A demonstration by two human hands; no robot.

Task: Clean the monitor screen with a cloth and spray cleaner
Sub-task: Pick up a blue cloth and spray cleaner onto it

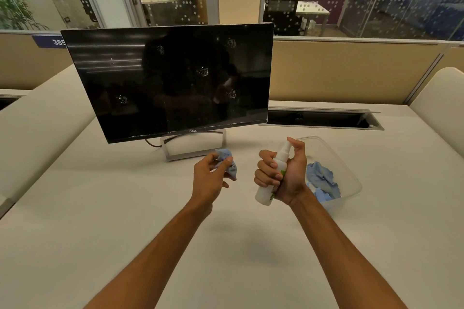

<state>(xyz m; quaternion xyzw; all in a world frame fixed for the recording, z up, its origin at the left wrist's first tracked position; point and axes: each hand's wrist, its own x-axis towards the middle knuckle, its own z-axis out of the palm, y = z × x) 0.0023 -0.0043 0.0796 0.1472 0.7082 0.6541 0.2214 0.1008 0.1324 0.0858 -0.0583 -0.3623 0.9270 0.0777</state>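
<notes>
Head view — cloth (227, 162) half hidden by left hand (209, 175).

We see only part of the white spray bottle (273, 175): the right hand (283, 173) wraps its middle, and its green label beneath the fingers (270, 163) is unreadable. Behind that hand, more blue cloths (322, 179) in the clear tub (351, 178) are partly covered. Our forearms run off the bottom edge.

hands (248, 173) with cloth (227, 162), apparently sprayer (275, 173)
</notes>
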